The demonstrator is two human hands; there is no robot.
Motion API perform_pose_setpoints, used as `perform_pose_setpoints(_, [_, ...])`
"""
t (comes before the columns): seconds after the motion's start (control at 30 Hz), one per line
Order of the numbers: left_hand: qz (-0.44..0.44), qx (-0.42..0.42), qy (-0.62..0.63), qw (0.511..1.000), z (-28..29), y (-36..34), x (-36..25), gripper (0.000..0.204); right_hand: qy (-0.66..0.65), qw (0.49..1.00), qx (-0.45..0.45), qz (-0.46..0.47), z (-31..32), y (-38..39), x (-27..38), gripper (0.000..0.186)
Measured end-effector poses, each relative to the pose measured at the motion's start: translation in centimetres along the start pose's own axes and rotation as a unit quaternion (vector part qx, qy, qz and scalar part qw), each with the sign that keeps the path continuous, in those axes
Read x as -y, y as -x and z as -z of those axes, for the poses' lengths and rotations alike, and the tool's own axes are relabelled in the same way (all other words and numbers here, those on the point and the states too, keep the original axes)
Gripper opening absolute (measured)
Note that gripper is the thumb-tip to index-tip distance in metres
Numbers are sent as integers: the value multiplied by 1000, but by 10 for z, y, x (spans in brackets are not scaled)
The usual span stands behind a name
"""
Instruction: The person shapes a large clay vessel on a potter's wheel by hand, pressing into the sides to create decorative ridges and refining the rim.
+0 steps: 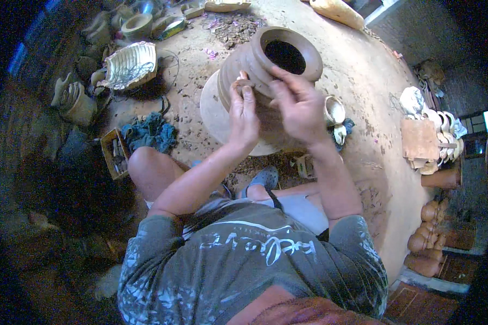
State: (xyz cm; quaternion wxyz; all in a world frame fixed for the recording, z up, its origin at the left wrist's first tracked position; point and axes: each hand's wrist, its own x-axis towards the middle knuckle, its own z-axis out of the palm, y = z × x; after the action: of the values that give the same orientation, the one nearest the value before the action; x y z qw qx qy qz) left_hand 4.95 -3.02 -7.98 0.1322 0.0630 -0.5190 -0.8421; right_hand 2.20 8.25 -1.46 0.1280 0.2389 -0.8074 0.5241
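A large grey-brown clay pot [237,66] with a wide rounded rim and a dark mouth stands in front of me on a round, pale wheel or board [211,111]. Ridges run round its body. My left hand [244,116] is at the near left side of the pot. Its fingers and thumb are closed on a small brown piece, too unclear to name. At the neck just under the rim is my right hand [305,111], slightly blurred. Its index finger stretches along the clay and the thumb stands apart, with nothing seen between them.
On the left lie a ribbed pale basin [131,65], a blue cloth [149,132] and a small wooden box [115,154]. A white-lined bowl [335,110] stands right of the pot. Clay scraps [236,30] litter the floor beyond. Several finished pots [428,238] line the right wall.
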Motion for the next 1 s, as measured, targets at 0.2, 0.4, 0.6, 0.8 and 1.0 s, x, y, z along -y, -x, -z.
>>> perform_pose_setpoints(0.2, [-106,-1,-108,988,1,-11,17,63,-136,977,11,-161,65,-55,6,28])
perform_pose_setpoints(0.4, [-166,-40,-200,965,6,-28,26,55,-52,976,126,-169,55,-90,20,21])
perform_pose_setpoints(0.6, [-150,-3,-116,982,24,-61,14,53,84,962,201,-163,42,-124,-4,27])
perform_pose_setpoints(0.8, [-216,-41,-179,959,15,-25,24,59,-58,928,263,-257,30,-152,-13,21])
perform_pose_setpoints(1.0, [-198,-16,-205,958,-1,-2,44,67,128,913,331,-200,16,-176,-28,19])
